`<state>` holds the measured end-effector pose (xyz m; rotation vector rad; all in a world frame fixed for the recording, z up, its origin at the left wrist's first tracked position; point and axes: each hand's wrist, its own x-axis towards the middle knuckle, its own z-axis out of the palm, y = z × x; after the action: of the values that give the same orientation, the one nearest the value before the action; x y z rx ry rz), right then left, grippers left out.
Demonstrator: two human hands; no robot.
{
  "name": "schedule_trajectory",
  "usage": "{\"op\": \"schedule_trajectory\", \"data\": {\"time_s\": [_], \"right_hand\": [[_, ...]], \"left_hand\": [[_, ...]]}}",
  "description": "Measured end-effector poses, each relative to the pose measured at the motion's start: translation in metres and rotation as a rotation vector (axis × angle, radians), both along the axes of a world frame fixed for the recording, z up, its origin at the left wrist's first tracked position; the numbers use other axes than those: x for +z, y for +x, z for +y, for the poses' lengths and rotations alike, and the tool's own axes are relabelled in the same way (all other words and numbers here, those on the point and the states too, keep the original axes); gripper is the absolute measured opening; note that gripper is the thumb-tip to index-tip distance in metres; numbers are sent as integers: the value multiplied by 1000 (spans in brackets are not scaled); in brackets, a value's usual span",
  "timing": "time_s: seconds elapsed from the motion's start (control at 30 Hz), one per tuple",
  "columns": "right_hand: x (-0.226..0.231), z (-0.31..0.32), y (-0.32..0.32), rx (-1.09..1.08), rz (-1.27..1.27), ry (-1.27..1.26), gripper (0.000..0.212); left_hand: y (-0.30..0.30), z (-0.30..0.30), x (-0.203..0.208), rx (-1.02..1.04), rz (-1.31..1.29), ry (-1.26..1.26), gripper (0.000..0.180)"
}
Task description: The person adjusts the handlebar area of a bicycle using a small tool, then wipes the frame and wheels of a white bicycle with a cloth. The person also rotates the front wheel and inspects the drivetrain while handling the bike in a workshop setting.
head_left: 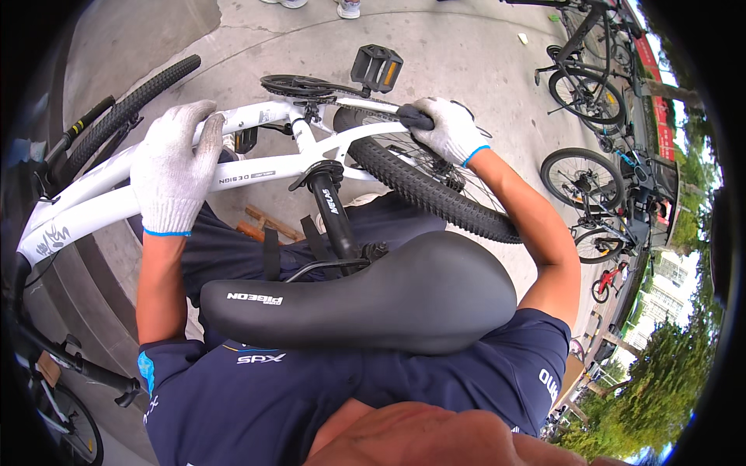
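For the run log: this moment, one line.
left hand: on white frame | right hand: holding apparent dark cloth | black saddle: on bike

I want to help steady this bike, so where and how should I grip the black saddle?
Probably take the saddle by its narrow nose, coming from the person's left and wrapping around it: that end tapers and points left, while the broad rear flares out smoothly toward the right. The person's left hand is on the white frame, clear of the nose.
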<state>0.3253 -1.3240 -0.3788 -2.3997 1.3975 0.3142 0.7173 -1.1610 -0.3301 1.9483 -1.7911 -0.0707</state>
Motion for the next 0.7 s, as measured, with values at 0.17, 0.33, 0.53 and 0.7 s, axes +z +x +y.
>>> {"op": "schedule_trajectory", "data": {"time_s": [0.17, 0.33, 0.53, 0.7], "right_hand": [[-6, 7, 18, 205, -308, -43, 33], [7, -2, 2, -43, -94, -44, 35], [-2, 2, 14, 121, -291, 42, 39], [5, 3, 12, -156, -12, -10, 37]], "left_hand": [[0, -2, -16, -5, -153, 102, 28], [-3, -1, -11, -25, -164, 103, 29], [-6, -2, -9, -25, -145, 146, 29], [-7, -1, -8, -25, -139, 122, 29]]}}
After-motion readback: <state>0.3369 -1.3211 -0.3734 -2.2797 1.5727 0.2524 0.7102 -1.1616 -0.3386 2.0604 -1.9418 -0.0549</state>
